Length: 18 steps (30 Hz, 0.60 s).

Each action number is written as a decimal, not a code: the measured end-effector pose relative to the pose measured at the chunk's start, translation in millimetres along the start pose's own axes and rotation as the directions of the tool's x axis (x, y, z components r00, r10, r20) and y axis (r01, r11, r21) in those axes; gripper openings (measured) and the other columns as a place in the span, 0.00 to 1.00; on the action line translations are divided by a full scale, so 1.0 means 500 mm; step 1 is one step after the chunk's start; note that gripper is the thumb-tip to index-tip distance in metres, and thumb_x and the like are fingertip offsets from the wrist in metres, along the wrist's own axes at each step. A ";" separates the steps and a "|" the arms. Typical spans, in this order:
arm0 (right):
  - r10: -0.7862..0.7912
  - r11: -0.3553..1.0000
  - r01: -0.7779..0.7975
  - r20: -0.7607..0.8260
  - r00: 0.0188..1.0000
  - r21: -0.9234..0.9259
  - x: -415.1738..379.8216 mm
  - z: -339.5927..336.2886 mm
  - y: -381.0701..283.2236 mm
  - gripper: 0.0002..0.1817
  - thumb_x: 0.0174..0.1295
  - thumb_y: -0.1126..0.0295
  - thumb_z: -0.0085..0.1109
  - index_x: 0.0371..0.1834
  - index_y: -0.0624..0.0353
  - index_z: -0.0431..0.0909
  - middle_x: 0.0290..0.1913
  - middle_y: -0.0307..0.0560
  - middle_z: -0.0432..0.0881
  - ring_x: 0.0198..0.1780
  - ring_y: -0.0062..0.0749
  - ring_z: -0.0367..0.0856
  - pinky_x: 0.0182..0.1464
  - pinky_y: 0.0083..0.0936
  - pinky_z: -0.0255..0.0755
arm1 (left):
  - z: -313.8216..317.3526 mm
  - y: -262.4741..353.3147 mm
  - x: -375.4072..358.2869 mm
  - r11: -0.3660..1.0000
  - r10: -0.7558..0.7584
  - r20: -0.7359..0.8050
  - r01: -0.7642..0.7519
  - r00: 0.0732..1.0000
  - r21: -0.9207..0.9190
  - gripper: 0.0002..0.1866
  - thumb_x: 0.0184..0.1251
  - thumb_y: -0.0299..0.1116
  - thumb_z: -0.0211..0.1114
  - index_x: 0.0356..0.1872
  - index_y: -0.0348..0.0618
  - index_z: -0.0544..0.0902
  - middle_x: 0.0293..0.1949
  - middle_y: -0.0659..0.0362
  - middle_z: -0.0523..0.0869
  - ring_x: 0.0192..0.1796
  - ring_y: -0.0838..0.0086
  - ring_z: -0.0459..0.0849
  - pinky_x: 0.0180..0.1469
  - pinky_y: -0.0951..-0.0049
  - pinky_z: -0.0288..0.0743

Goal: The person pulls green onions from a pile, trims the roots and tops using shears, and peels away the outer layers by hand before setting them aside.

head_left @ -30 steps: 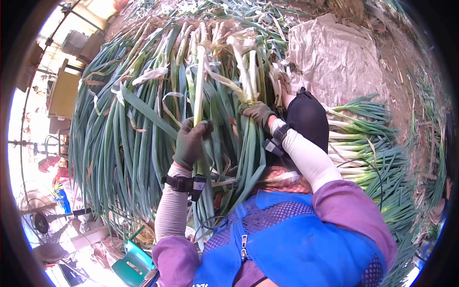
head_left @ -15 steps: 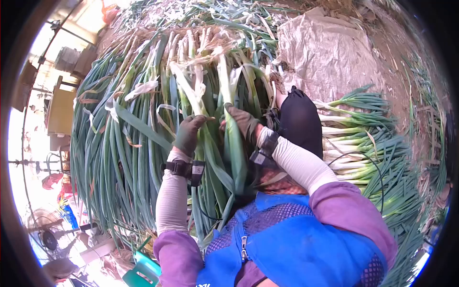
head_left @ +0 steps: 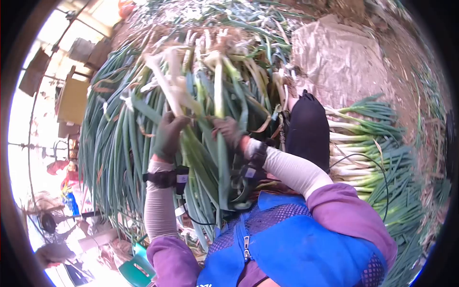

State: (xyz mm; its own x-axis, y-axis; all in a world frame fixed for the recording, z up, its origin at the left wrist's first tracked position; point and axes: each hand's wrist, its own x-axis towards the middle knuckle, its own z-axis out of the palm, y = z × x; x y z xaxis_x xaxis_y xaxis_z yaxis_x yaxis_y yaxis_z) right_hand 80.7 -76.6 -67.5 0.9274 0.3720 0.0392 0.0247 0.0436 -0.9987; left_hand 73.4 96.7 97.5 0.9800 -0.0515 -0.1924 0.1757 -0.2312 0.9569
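In the head view, my left hand point(head_left: 171, 136), in a dark glove, is closed around long green onions point(head_left: 161, 85) with white shafts and blurred root ends pointing away from me. My right hand point(head_left: 229, 133), also gloved, is closed on another green onion point(head_left: 219, 93), just below its white shaft. Their green leaves hang down between my forearms toward my vest. Beneath both hands lies a thick pile of unsorted green onions point(head_left: 112, 158), roots at the far side. Parts of the fingers are hidden by leaves.
To the right, a row of cleaner green onions point(head_left: 356, 153) lies beside my dark-clad knee point(head_left: 308, 122). A pale woven sheet point(head_left: 339, 60) covers ground at the upper right. Leaf scraps point(head_left: 215, 14) litter the far side. A green stool point(head_left: 136, 270) stands lower left.
My hands have moved apart slightly, the left one leftward. The left green onions tilt further left and blur with motion. The whole view has shifted a little.
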 end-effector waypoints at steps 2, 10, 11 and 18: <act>0.141 0.875 -0.106 -0.040 0.989 0.472 -0.009 0.001 -0.007 0.17 0.75 0.61 0.42 0.55 0.60 0.74 0.41 0.48 0.82 0.40 0.29 0.82 0.43 0.26 0.76 | -0.036 -0.043 -0.002 0.523 0.489 0.339 -0.581 0.804 0.624 0.11 0.62 0.29 0.62 0.43 0.33 0.81 0.37 0.56 0.83 0.40 0.71 0.82 0.45 0.73 0.75; 0.201 0.980 -0.201 -0.066 0.977 0.010 -0.166 0.087 -0.245 0.32 0.60 0.48 0.65 0.50 0.69 0.71 0.33 0.55 0.82 0.34 0.35 0.82 0.38 0.34 0.75 | 0.007 -0.072 -0.014 0.909 0.348 0.182 -0.379 0.920 0.176 0.11 0.59 0.22 0.60 0.42 0.41 0.86 0.37 0.53 0.84 0.40 0.65 0.84 0.44 0.70 0.77; 0.225 0.974 -0.224 -0.048 0.973 0.016 -0.168 0.095 -0.249 0.35 0.56 0.46 0.68 0.49 0.70 0.70 0.32 0.55 0.82 0.34 0.35 0.82 0.36 0.35 0.74 | -0.002 -0.083 -0.013 0.923 0.307 0.176 -0.338 0.935 0.183 0.12 0.58 0.22 0.60 0.42 0.42 0.86 0.37 0.53 0.84 0.40 0.64 0.84 0.43 0.70 0.77; -0.051 0.722 -0.160 0.282 0.958 0.673 -0.101 0.077 -0.089 0.21 0.77 0.62 0.41 0.63 0.67 0.65 0.55 0.54 0.77 0.52 0.31 0.78 0.57 0.25 0.73 | -0.061 -0.136 -0.016 0.741 0.448 0.217 -0.496 0.867 0.453 0.09 0.57 0.31 0.66 0.38 0.45 0.86 0.34 0.54 0.81 0.39 0.62 0.83 0.44 0.66 0.78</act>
State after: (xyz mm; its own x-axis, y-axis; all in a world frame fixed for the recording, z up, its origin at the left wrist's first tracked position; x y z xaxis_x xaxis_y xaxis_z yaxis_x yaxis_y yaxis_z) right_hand 18.4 -61.7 -24.1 0.7818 0.6159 0.0969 -0.3822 0.5962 -0.7061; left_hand 56.6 142.7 40.5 0.9082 -0.3595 0.2144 -0.3985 -0.5858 0.7058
